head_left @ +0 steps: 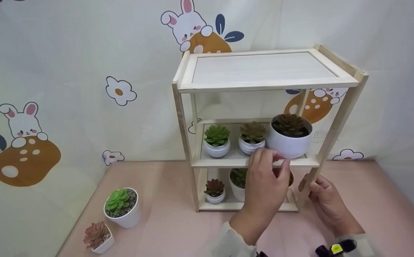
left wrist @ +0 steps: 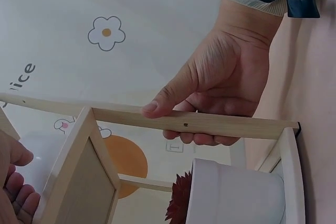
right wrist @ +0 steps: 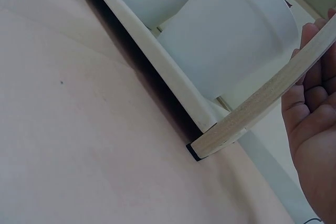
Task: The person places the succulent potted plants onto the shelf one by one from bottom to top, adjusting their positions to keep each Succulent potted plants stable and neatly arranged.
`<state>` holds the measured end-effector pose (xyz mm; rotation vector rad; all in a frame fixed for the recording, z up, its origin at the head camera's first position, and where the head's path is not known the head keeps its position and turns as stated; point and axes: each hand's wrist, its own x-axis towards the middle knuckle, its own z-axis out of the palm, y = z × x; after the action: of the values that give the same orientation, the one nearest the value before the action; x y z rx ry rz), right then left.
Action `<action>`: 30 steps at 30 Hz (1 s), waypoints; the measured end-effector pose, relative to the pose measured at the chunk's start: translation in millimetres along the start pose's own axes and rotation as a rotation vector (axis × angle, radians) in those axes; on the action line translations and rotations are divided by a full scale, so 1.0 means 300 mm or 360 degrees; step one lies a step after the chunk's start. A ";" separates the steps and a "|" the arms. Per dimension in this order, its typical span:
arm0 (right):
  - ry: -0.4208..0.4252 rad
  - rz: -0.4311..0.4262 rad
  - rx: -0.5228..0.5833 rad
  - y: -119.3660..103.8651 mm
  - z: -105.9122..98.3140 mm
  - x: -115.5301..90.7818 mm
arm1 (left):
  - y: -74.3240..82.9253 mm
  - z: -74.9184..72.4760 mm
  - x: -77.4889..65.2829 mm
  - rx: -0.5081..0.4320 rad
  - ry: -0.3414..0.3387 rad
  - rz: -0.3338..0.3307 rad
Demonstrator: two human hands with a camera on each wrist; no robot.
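Observation:
A small wooden shelf rack (head_left: 228, 87) stands on the pink table, potted succulents on its two lower levels. At the middle level's front edge, my left hand (head_left: 266, 182) has its fingers loosely bent against the lower front of a large white pot (head_left: 289, 144) with a brownish succulent. Its thumb points up near the front rail (head_left: 221, 163). My right hand (head_left: 330, 203) holds the rack's right front post (left wrist: 220, 123), thumb on one side and fingers round the other. Part of the lower level is hidden behind my left hand.
Two small succulents in white pots, one green (head_left: 216, 141) and one brown (head_left: 252, 137), share the middle level. Below sits a dark red one (head_left: 215, 191) beside larger pots. On the table (head_left: 164, 228) at left stand a green potted succulent (head_left: 128, 214) and a pink one (head_left: 103, 244).

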<state>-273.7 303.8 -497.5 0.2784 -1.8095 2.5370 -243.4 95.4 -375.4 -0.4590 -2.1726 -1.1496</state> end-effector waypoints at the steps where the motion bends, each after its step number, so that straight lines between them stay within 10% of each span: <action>1: 0.0031 0.0013 -0.0018 -0.001 0.003 0.000 | -0.002 -0.007 -0.003 -0.0006 0.0003 -0.0006; 30: 0.0064 -0.0015 0.0025 0.012 -0.001 0.001 | -0.220 -0.212 -0.117 -0.0047 0.0199 -0.0037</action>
<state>-274.3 302.8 -500.8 0.2345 -1.7709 2.5324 -231.1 5.4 -412.5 -0.3656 -2.0610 -1.1922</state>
